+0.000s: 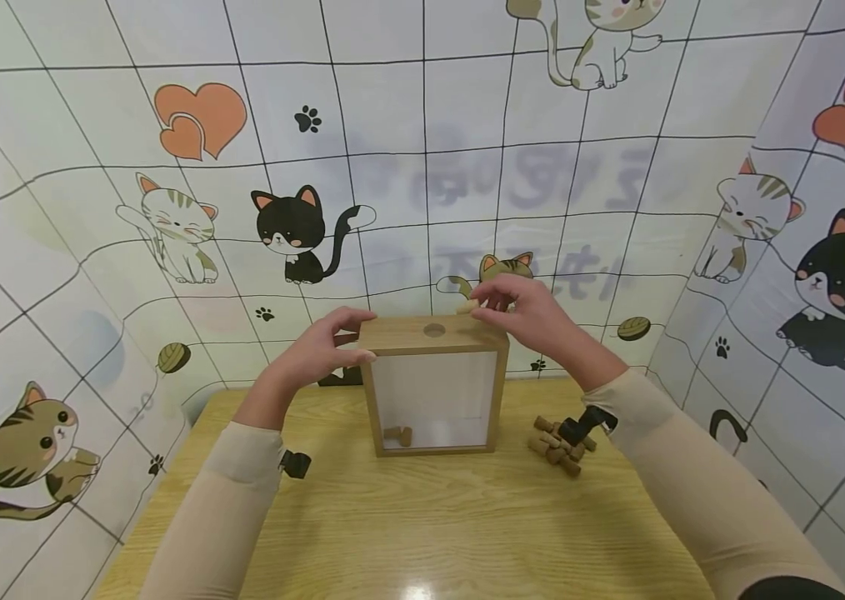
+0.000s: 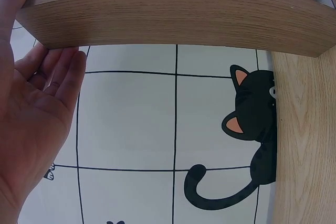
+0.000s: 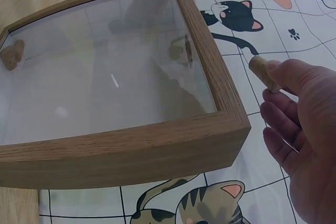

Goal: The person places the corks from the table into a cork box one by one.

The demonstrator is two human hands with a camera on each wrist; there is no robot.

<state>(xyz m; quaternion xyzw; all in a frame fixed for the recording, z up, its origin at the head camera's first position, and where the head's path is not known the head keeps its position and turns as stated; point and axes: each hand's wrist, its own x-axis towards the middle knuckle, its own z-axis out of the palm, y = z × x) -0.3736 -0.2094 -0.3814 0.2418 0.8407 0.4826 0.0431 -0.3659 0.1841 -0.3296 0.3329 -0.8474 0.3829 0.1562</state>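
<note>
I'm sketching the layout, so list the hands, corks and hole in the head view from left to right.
Left hand → two corks inside the wooden box, at → dark round hole → pinched cork → loose cork pile. The right hand overlaps others, so it's left out.

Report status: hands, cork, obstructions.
Left hand grips box at left end. Right hand pinches cork above box. Top hole uncovered; nothing visibly blocking.

The box (image 1: 402, 335), seemingly with two corks (image 1: 406, 436) inside, stands left of the cork pile (image 1: 555, 456).
</note>
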